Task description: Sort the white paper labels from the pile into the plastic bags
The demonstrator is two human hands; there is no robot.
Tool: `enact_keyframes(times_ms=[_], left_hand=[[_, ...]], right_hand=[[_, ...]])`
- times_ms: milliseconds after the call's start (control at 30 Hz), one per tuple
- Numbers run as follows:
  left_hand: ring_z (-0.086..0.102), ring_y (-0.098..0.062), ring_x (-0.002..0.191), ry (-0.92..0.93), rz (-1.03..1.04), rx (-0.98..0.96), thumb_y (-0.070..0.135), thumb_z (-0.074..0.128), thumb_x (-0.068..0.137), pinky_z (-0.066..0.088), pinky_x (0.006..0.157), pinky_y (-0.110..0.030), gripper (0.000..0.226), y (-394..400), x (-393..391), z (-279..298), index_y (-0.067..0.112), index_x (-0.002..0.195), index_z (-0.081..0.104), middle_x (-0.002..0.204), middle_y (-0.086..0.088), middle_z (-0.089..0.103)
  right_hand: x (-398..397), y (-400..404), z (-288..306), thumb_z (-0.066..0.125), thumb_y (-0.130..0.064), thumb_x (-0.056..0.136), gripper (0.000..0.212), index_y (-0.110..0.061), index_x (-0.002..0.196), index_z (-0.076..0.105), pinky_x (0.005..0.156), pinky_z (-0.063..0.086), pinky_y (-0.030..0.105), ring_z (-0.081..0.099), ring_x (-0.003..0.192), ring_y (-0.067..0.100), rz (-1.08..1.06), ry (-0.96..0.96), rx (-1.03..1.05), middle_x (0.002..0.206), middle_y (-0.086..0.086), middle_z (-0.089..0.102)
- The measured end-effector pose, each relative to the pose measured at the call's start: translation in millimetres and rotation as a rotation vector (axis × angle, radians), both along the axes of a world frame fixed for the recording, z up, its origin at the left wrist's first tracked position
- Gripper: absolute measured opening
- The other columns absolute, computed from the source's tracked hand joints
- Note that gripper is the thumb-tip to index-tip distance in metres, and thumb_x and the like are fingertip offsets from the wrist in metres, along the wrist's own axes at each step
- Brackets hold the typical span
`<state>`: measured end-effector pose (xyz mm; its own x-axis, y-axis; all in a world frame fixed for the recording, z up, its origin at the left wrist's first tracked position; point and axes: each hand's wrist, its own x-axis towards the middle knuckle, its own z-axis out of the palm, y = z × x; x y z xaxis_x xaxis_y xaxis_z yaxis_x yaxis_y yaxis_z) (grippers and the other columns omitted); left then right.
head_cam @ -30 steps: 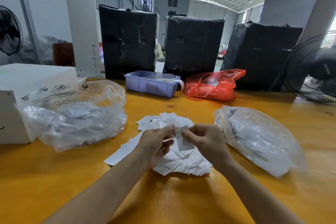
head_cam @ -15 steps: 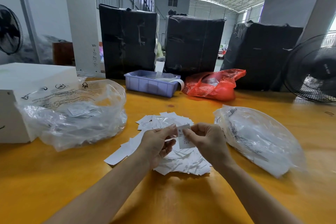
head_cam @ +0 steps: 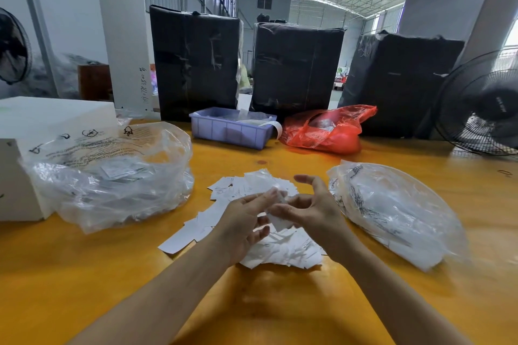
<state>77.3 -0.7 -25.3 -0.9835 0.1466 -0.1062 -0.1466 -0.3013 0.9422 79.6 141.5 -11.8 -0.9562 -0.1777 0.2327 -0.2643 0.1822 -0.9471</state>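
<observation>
Sorting one label at a time

We hold a white paper label (head_cam: 280,223) between both hands, just above the pile (head_cam: 280,249) on the desk (head_cam: 84,274). Our left hand (head_cam: 244,224) pinches its upper edge. The thumb of our right hand (head_cam: 314,213) touches it, but blur hides whether that grip closes. Better to settle on one firm pinch, read the marking, then choose the left plastic bag (head_cam: 112,182) or the right plastic bag (head_cam: 398,213).

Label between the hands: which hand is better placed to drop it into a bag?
Right, probably. The right hand is close beside the right bag; the left hand has a wider stretch of table to the left bag. Blur hides which hand pinches the label.
</observation>
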Motion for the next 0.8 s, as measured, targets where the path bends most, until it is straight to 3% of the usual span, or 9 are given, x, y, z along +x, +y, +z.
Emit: enact_keyframes(times_ms=[100,200,300,400,500,600,667,800], left_hand=[[0.056,-0.019,0.089,0.036,0.008,0.042,0.034,0.058,0.088,0.04,0.071,-0.027,0.023,-1.7,-1.0,1.5,0.025,0.098,0.076,0.096,-0.002,0.071],[0.055,-0.023,0.107,0.049,-0.043,0.008,0.033,0.055,0.091,0.042,0.078,-0.029,0.026,0.7,0.7,-1.3,0.023,0.109,0.072,0.116,-0.001,0.067],[0.055,-0.024,0.11,0.053,-0.075,0.033,0.032,0.055,0.09,0.044,0.08,-0.031,0.029,4.7,3.6,-2.0,0.019,0.112,0.067,0.121,-0.004,0.064],[0.057,-0.023,0.107,0.09,-0.102,0.022,0.037,0.059,0.08,0.045,0.081,-0.03,0.039,6.5,5.4,-0.8,0.016,0.111,0.068,0.119,-0.006,0.065],[0.059,-0.018,0.101,0.155,-0.11,-0.056,0.038,0.064,0.071,0.047,0.079,-0.028,0.039,4.9,6.2,0.0,0.017,0.103,0.071,0.108,-0.001,0.067],[0.065,-0.014,0.093,0.194,-0.068,-0.111,0.038,0.068,0.073,0.048,0.071,-0.024,0.032,-2.8,2.2,4.5,0.021,0.1,0.073,0.095,0.001,0.073],[0.068,-0.015,0.079,0.183,-0.004,-0.165,0.034,0.067,0.08,0.048,0.063,-0.021,0.024,-9.0,-2.3,4.6,0.016,0.093,0.074,0.083,-0.003,0.074],[0.059,-0.008,0.052,0.162,0.082,-0.22,0.015,0.066,0.085,0.047,0.05,-0.017,0.01,-13.7,-7.3,-2.4,0.008,0.084,0.074,0.069,-0.005,0.072]], right_hand=[[1.0,0.6,-0.1,0.079,-0.019,0.056,0.071,-0.017,0.117,0.042,0.062,0.052,0.026,0.063,0.065,0.019,0.066,-0.112,-0.179,0.073,0.01,0.064],[-1.8,0.1,0.9,0.077,-0.014,0.055,0.063,-0.011,0.112,0.049,0.062,0.053,0.024,0.064,0.065,0.017,0.013,-0.139,-0.406,0.075,0.009,0.064],[-1.4,2.3,3.9,0.076,-0.019,0.057,0.047,-0.009,0.101,0.062,0.062,0.051,0.022,0.066,0.067,0.012,-0.008,-0.157,-0.384,0.078,0.007,0.068],[-0.5,4.6,2.2,0.074,-0.023,0.06,0.029,-0.012,0.086,0.072,0.061,0.044,0.024,0.063,0.065,0.01,0.025,-0.193,-0.345,0.074,0.002,0.07],[-2.7,9.0,3.9,0.073,-0.018,0.065,0.022,-0.011,0.086,0.072,0.059,0.045,0.021,0.063,0.064,0.009,0.009,-0.155,-0.314,0.072,0.002,0.071],[-3.7,17.4,6.7,0.074,-0.005,0.076,0.025,-0.007,0.1,0.066,0.053,0.046,0.018,0.06,0.056,0.007,-0.035,-0.013,-0.008,0.073,0.005,0.069],[-4.4,19.8,6.3,0.073,-0.002,0.078,0.027,-0.006,0.102,0.063,0.05,0.045,0.017,0.058,0.051,0.007,-0.022,0.038,0.107,0.071,0.008,0.067],[-9.1,18.2,3.8,0.072,-0.004,0.079,0.021,-0.009,0.096,0.063,0.049,0.046,0.016,0.06,0.051,0.006,-0.094,0.089,0.04,0.071,0.007,0.07]])
